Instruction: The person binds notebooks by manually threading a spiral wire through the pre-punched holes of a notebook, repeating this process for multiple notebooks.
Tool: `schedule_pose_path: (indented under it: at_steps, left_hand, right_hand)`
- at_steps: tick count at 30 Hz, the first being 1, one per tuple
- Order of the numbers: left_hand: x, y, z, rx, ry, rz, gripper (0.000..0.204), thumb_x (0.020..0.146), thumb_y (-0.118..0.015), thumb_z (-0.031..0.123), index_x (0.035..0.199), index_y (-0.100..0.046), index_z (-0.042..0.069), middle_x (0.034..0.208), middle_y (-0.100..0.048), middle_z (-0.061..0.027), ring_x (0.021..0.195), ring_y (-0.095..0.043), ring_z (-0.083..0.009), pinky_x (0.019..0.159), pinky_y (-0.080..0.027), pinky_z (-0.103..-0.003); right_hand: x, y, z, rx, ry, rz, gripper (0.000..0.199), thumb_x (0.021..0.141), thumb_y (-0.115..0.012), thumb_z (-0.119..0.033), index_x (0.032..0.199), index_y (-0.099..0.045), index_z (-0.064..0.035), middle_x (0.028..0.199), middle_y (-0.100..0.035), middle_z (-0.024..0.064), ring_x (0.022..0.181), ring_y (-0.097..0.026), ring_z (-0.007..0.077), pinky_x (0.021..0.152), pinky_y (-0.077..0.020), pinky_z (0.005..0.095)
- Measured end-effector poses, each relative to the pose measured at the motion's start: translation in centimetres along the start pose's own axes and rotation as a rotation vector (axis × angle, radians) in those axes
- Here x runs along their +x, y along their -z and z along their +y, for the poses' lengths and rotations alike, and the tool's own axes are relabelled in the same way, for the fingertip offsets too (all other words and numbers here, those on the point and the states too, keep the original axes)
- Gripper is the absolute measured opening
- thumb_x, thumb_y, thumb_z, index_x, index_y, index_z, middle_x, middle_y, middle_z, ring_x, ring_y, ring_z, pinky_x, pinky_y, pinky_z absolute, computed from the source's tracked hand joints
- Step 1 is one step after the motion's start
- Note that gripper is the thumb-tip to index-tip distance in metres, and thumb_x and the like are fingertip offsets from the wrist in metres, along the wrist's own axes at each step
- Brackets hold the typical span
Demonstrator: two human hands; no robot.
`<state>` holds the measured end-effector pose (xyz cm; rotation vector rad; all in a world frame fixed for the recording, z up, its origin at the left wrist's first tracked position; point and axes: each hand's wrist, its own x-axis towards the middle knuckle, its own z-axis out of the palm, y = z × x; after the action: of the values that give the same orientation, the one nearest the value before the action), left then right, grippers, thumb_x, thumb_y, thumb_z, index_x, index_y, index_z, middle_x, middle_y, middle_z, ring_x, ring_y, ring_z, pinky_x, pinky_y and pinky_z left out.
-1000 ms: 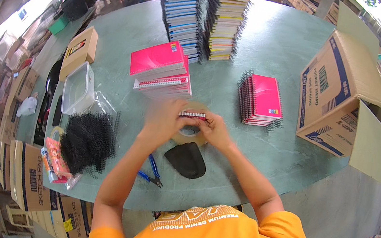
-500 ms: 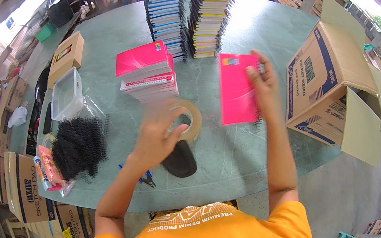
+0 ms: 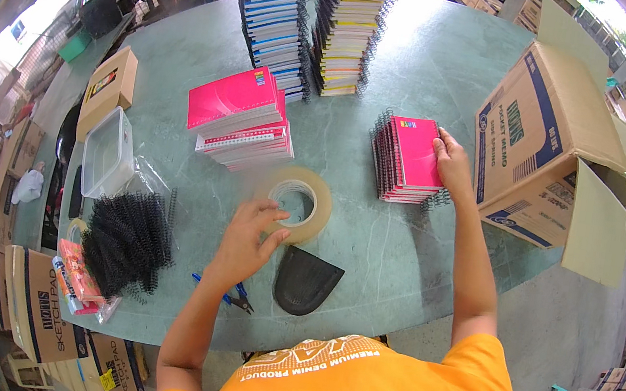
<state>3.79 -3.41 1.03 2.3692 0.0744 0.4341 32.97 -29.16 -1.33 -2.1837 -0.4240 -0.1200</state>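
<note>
Pink notebook (image 3: 417,152) now laid on stack, right hand (image 3: 452,161) touching, left hand (image 3: 247,238) beside tape roll (image 3: 296,203)

tape roll (image 3: 297,203) left of notebooks (image 3: 410,159)

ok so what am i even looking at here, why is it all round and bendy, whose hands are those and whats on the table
One camera worn on a person's head looks down through a fisheye lens, which bends straight edges. No machine: the bare arms belong to the wearer. The right hand rests on a small stack of pink spiral notebooks. The left hand hovers open at a roll of tape; contact is hard to judge. The green table also holds taller notebook stacks, more pink notebooks, an open cardboard box, black spiral coils, a dark pouch and blue-handled pliers.
</note>
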Motion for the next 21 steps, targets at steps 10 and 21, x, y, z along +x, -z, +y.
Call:
schedule_pose_path:
  at_steps: [10,21]
  left_hand:
    - [-1.2,-0.5,-1.0,-0.025,0.026,-0.03,0.026,0.079,-0.067,0.015,0.103,-0.063,0.006,0.108,-0.058,-0.0141,0.103,-0.053,-0.0316,0.089,-0.042,-0.039]
    - [-5.5,3.1,-3.8,0.155,0.152,0.103,0.024,0.078,-0.066,0.014,0.099,-0.063,0.004,0.102,-0.061,-0.0148,0.1,-0.055,-0.0328,0.087,-0.044,-0.04]
  right_hand:
    - [-0.2,-2.5,-9.8,-0.346,0.62,0.281,0.039,0.082,-0.055,-0.005,0.121,-0.054,-0.0009,0.124,-0.054,0.0188,0.119,-0.048,0.0321,0.1,-0.0382,0.0405]
    - [-1.5,-17.8,-21.0,-0.089,1.107,-0.079,0.028,0.079,-0.06,-0.011,0.106,-0.064,-0.0114,0.115,-0.061,0.0064,0.111,-0.055,0.0224,0.094,-0.0421,0.037]
